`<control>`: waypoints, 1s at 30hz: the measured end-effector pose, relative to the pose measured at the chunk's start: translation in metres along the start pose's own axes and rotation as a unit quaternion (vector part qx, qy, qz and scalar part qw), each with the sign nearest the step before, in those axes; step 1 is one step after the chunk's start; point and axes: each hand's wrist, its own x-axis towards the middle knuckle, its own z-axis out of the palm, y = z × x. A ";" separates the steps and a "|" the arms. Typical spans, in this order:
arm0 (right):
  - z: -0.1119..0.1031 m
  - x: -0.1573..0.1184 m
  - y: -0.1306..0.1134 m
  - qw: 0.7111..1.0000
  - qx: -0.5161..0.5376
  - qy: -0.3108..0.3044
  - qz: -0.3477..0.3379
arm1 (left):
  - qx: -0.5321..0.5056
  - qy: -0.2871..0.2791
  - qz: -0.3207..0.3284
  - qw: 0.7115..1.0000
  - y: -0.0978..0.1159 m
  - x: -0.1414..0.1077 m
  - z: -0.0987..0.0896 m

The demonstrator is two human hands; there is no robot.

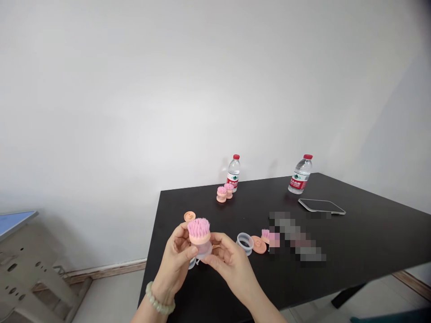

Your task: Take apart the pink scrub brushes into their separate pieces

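A small round brush [199, 235] with pink bristles, a peach collar and a translucent base is held upright, bristles up, above the near left of the table. My left hand [178, 251] grips it from the left, thumb across the base. From the other side my right hand [229, 260] closes its fingers on the base. Behind the left hand lies a peach disc [189, 216]. To the right of my right hand are a translucent ring [245, 243], another peach disc [259, 245] and a pink bristle head [266, 235], partly blurred out. A clear part under the hands is mostly hidden.
Two finished-looking pink brushes [221, 194] stand at the back beside a water bottle [233, 172]. Another bottle [301, 174] and a phone-like flat device [321, 206] are at the right of the black table [363, 233]. A pixelated patch covers part of it. A blue-topped desk [16, 222] stands left.
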 end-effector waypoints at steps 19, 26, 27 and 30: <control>-0.021 -0.013 -0.019 0.998 -0.059 0.014 -0.019 | 0.411 -0.076 0.233 0.878 -0.010 -0.013 0.005; -0.022 -0.014 -0.022 0.990 -0.119 0.015 -0.075 | 0.424 -0.068 0.238 0.871 -0.015 -0.010 0.005; -0.022 -0.016 -0.023 0.987 -0.129 0.015 -0.097 | 0.417 -0.064 0.219 0.880 -0.015 -0.009 0.005; -0.022 -0.022 -0.024 0.965 -0.201 -0.003 -0.166 | 0.374 -0.065 0.151 0.913 -0.012 -0.008 0.004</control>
